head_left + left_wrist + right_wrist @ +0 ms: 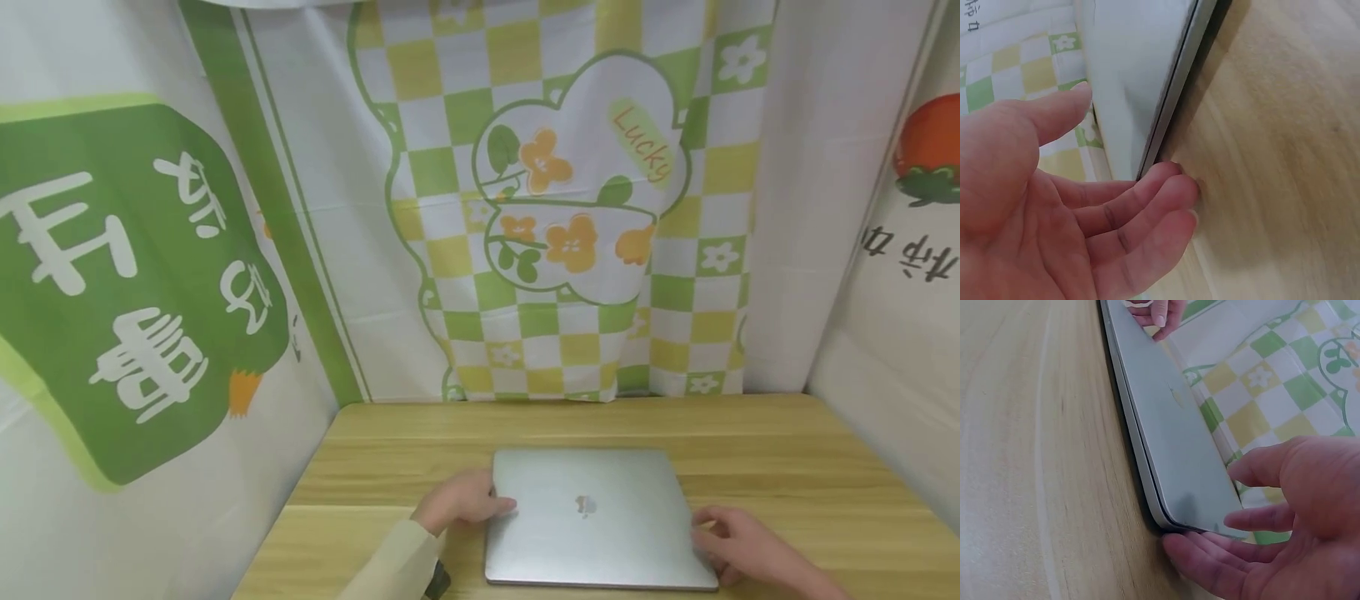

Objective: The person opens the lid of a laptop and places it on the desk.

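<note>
A closed silver laptop [592, 525] lies flat on the wooden table, lid up, an apple-shaped logo at its middle. My left hand [468, 497] is at its left side. In the left wrist view, that hand's fingers [1147, 231] lie low against the laptop's edge, while the thumb stands apart above the lid. On the opposite side, my right hand [738, 542] is by the right edge. The right wrist view has its lower fingers [1210, 562] at a rounded corner of the laptop [1169, 425], with thumb and forefinger spread over the lid.
The wooden table [360, 450] extends around the laptop. Behind it hangs a green-and-yellow checked curtain [690, 333]; printed white cloth encloses both sides. Something small and dark [437, 581] shows beside the left sleeve [401, 562].
</note>
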Tool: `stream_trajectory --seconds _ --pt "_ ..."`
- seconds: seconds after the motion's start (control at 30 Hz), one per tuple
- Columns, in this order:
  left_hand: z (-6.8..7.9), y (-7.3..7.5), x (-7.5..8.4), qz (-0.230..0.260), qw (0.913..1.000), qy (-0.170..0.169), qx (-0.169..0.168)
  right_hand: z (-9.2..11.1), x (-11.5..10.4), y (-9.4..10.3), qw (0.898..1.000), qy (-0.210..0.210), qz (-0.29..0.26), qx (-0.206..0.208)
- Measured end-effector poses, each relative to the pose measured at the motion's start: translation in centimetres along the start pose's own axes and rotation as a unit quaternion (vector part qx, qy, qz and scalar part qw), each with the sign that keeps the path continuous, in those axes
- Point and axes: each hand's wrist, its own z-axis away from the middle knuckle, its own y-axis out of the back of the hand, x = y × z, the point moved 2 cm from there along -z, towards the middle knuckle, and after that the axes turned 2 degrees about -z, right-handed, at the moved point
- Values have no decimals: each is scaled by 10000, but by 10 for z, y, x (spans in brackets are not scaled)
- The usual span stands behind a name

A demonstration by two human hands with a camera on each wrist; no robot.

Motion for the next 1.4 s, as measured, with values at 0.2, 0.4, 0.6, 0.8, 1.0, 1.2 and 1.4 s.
stream_trajectory --seconds 0.2,0.4,0.6,0.8,1.0,1.2,1.4 --pt "15 1 2 -501 9985 -156 137 6 -10 -8 9974 243 662 150" --pt "23 -1 6 -1207 9908 -378 481 6 -24 -16 9800 21 1874 671" --pt "31 -5 4 -1461 9848 -677 654 5 -35 -18 9751 19 2114 676" --pt "42 -8 3 -1364 9842 -974 567 7 -48 -25 9691 745 2296 517" --pt "49 -13 -1 -1396 9814 -1217 495 3 -58 -39 9577 1121 2588 579" --pt "50 -15 -2 -1633 9771 -1240 564 -2 -68 -48 9517 1179 2743 718" --pt "54 -17 -1 -1785 9750 -1146 664 -6 -75 -60 9396 1616 2913 791"
